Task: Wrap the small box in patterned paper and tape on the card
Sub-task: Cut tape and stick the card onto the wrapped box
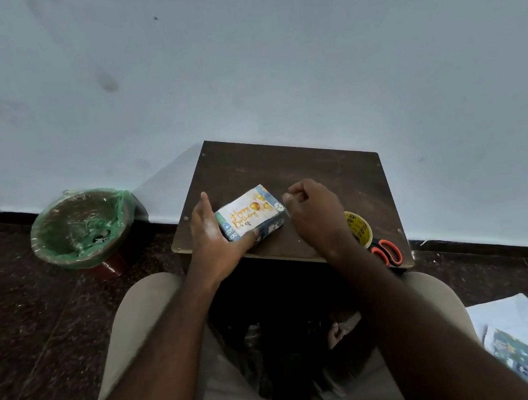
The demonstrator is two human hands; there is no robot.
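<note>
L hand (pixel 207 233) grips the box (pixel 274 227) by its left end, thumb on near side. R hand (pixel 313 212) at right end, fingers curled, can't tell if holding anything. Card (pixel 248 216) on top.

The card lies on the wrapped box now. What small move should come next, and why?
Probably the right hand should press down the right edge of the card: the left hand grips the box, and the card lies on top.

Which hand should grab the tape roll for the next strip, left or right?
Right. The tape roll sits just beside the right hand, which visibly holds nothing. The left hand grips the wrapped box, steadying it and the card on top.
</note>
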